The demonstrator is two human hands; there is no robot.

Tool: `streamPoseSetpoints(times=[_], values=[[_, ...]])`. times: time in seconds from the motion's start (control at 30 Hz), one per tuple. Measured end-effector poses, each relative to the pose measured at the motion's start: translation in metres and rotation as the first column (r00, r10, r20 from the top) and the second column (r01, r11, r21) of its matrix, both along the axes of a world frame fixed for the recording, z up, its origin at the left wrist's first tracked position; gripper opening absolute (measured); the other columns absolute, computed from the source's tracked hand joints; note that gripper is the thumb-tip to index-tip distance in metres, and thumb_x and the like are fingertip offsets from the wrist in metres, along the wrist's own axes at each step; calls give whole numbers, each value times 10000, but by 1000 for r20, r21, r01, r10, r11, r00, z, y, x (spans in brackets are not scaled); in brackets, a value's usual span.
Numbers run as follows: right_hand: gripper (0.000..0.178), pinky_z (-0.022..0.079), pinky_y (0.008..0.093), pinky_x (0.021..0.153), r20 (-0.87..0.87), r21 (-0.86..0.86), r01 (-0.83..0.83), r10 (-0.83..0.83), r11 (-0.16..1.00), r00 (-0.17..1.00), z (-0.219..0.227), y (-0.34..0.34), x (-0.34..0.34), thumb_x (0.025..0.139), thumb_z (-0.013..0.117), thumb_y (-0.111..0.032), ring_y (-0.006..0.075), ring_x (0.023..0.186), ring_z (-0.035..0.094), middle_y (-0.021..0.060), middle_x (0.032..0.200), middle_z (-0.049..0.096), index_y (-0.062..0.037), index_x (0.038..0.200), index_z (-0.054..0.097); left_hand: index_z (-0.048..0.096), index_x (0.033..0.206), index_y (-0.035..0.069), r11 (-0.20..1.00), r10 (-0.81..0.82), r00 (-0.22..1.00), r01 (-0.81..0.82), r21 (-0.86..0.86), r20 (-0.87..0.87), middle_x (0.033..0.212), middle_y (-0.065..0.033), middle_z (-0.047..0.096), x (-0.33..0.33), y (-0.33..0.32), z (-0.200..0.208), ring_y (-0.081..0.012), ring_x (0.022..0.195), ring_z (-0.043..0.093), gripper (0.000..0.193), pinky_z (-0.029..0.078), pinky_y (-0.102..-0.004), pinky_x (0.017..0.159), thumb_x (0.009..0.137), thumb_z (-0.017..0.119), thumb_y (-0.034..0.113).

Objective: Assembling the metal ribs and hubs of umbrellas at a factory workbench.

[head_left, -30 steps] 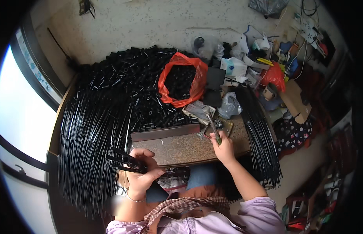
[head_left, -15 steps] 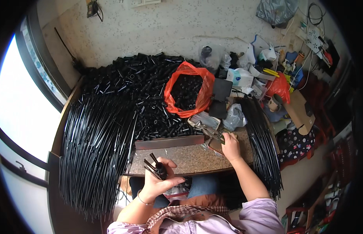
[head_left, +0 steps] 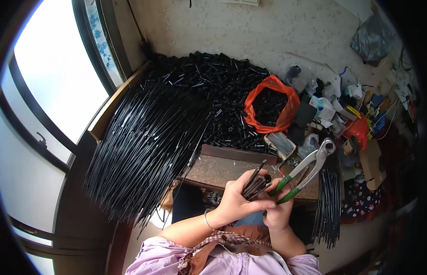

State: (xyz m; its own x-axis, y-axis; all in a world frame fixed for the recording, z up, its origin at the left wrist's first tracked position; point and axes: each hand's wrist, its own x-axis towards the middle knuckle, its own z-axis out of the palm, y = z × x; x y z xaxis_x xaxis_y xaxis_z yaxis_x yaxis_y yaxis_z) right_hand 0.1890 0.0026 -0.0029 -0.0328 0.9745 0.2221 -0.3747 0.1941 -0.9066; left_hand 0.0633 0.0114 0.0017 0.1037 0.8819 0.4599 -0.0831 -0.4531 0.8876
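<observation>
Before my body, my left hand [head_left: 238, 197] is closed around a small bunch of black rod-like pieces [head_left: 255, 187], their ends sticking up past the fingers. Close against it, my right hand [head_left: 278, 211] grips a pair of pincers [head_left: 321, 155] by the green handles. Its grey steel head points up and to the right, away from the left hand, and the handles stand spread apart. The left thumb reaches across toward the right hand, and the two hands appear to touch or overlap. Hidden fingers conceal the lower ends of the black pieces.
Long thin black rods [head_left: 144, 156] cover the table's left side and overhang its front. Behind lie heaped short black tubes [head_left: 204, 73] and a red plastic bag [head_left: 290, 120] of black parts. A dark strip [head_left: 238, 154] edges the heap. More rods [head_left: 329, 201] hang at the right.
My right hand has lifted the pincers from the tabletop and brought them beside my left hand. The left hand still holds the black pieces. The whole view has shifted and turned.
</observation>
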Motion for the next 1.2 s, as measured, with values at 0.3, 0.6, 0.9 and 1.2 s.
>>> streamPoseSetpoints(times=[0.3,0.6,0.9,1.2], values=[[376,445,205,651,-75,55,-96,100,994,992,6,-19,-16,724,733,-141,105,738,532,41,835,526,-52,935,435,479,1174,-9,999,40,997,-40,0,-68,681,30,608,-19,-23,4,-9,633,531,658,415,-160,586,628,814,141],[336,441,295,710,263,523,-17,-142,852,954,-4,-4,-6,719,709,-25,172,801,538,93,858,563,-38,953,468,426,1229,-25,997,-61,997,63,-45,39,664,35,593,-16,-22,-3,-17,620,527,735,416,-158,602,640,811,186],[260,425,224,478,26,-251,-431,451,867,892,18,-13,18,856,600,-180,105,544,522,49,707,543,15,999,504,421,1204,-47,979,-84,981,114,-171,174,577,29,490,-53,-18,7,-51,509,452,681,370,-187,509,668,778,174],[219,454,220,534,492,-465,-519,696,717,522,14,-34,37,888,537,-135,69,560,545,46,679,601,29,1025,585,631,897,16,970,10,991,22,-243,130,655,57,511,-67,-11,18,-24,587,419,462,314,-176,521,513,850,152]])
